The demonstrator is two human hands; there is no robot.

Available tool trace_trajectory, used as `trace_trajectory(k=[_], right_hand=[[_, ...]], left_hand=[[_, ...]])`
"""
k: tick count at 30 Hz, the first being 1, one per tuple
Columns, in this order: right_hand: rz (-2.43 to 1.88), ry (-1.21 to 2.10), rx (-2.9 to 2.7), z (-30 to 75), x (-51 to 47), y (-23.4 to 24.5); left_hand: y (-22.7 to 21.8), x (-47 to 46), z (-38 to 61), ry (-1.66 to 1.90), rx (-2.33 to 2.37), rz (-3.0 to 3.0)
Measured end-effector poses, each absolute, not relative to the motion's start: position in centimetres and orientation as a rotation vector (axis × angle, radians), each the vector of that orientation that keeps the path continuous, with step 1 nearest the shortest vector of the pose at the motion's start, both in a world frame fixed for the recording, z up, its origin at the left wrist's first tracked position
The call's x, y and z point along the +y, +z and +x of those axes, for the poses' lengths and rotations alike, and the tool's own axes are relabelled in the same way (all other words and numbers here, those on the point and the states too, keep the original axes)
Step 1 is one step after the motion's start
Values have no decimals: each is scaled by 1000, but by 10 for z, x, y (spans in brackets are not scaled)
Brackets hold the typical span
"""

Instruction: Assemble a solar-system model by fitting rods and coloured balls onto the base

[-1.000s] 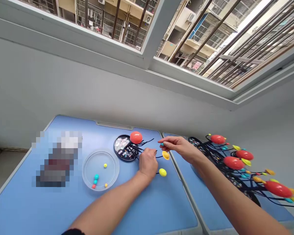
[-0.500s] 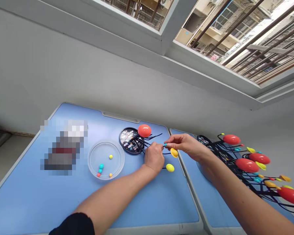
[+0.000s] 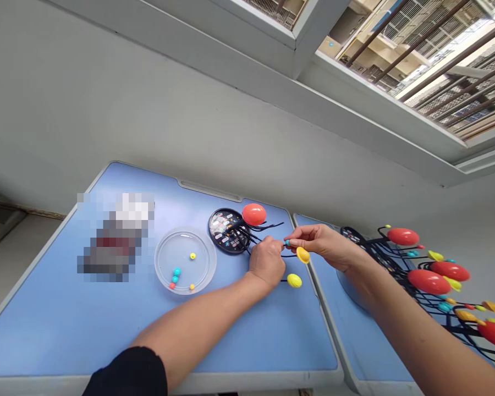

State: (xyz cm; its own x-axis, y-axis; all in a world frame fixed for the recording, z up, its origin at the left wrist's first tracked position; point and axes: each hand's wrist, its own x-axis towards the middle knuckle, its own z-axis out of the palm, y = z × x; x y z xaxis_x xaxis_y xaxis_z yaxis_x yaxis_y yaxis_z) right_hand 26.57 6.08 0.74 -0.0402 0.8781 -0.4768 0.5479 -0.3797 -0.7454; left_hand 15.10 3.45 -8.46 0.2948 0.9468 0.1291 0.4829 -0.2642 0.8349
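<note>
Pale wall and barred window point(image 3: 396, 82) above two blue tables, worktop point(image 3: 66, 313) nearest. Left hand point(image 3: 267, 263) curled closed over black cords point(image 3: 268, 225); cannot tell whether it grips them. Right hand point(image 3: 319, 242) pinches a teal bead point(image 3: 287, 242) between thumb and forefinger, other fingers loosely bent. Yellow cup-shaped piece point(image 3: 302, 254) just beside that pinch; yellow oval piece point(image 3: 294, 280) just below the left hand, near the worktop's front-right area. Cords run from a round black base point(image 3: 229, 231) with a red egg-shaped ball point(image 3: 254, 214) at its edge, near the far edge. Clear plastic dish point(image 3: 157, 264) left of it holds small teal, yellow and red beads point(image 3: 176, 272). Pixelated object point(image 3: 115, 236) by the left edge, unreadable. On the right table point(image 3: 325, 291), an assembled model of red and yellow ovals on black wires point(image 3: 439, 281).
</note>
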Motion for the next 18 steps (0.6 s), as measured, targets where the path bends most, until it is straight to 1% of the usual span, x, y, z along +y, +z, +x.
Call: trace_trajectory(k=[12,18], right_hand=[[-2001,1077,-1982,258,64,13],[-2000,903,-2092,262,60,9]], left_hand=[[-86,34,151,875,1273,1829],[-86,34,151,898,1283,1810]])
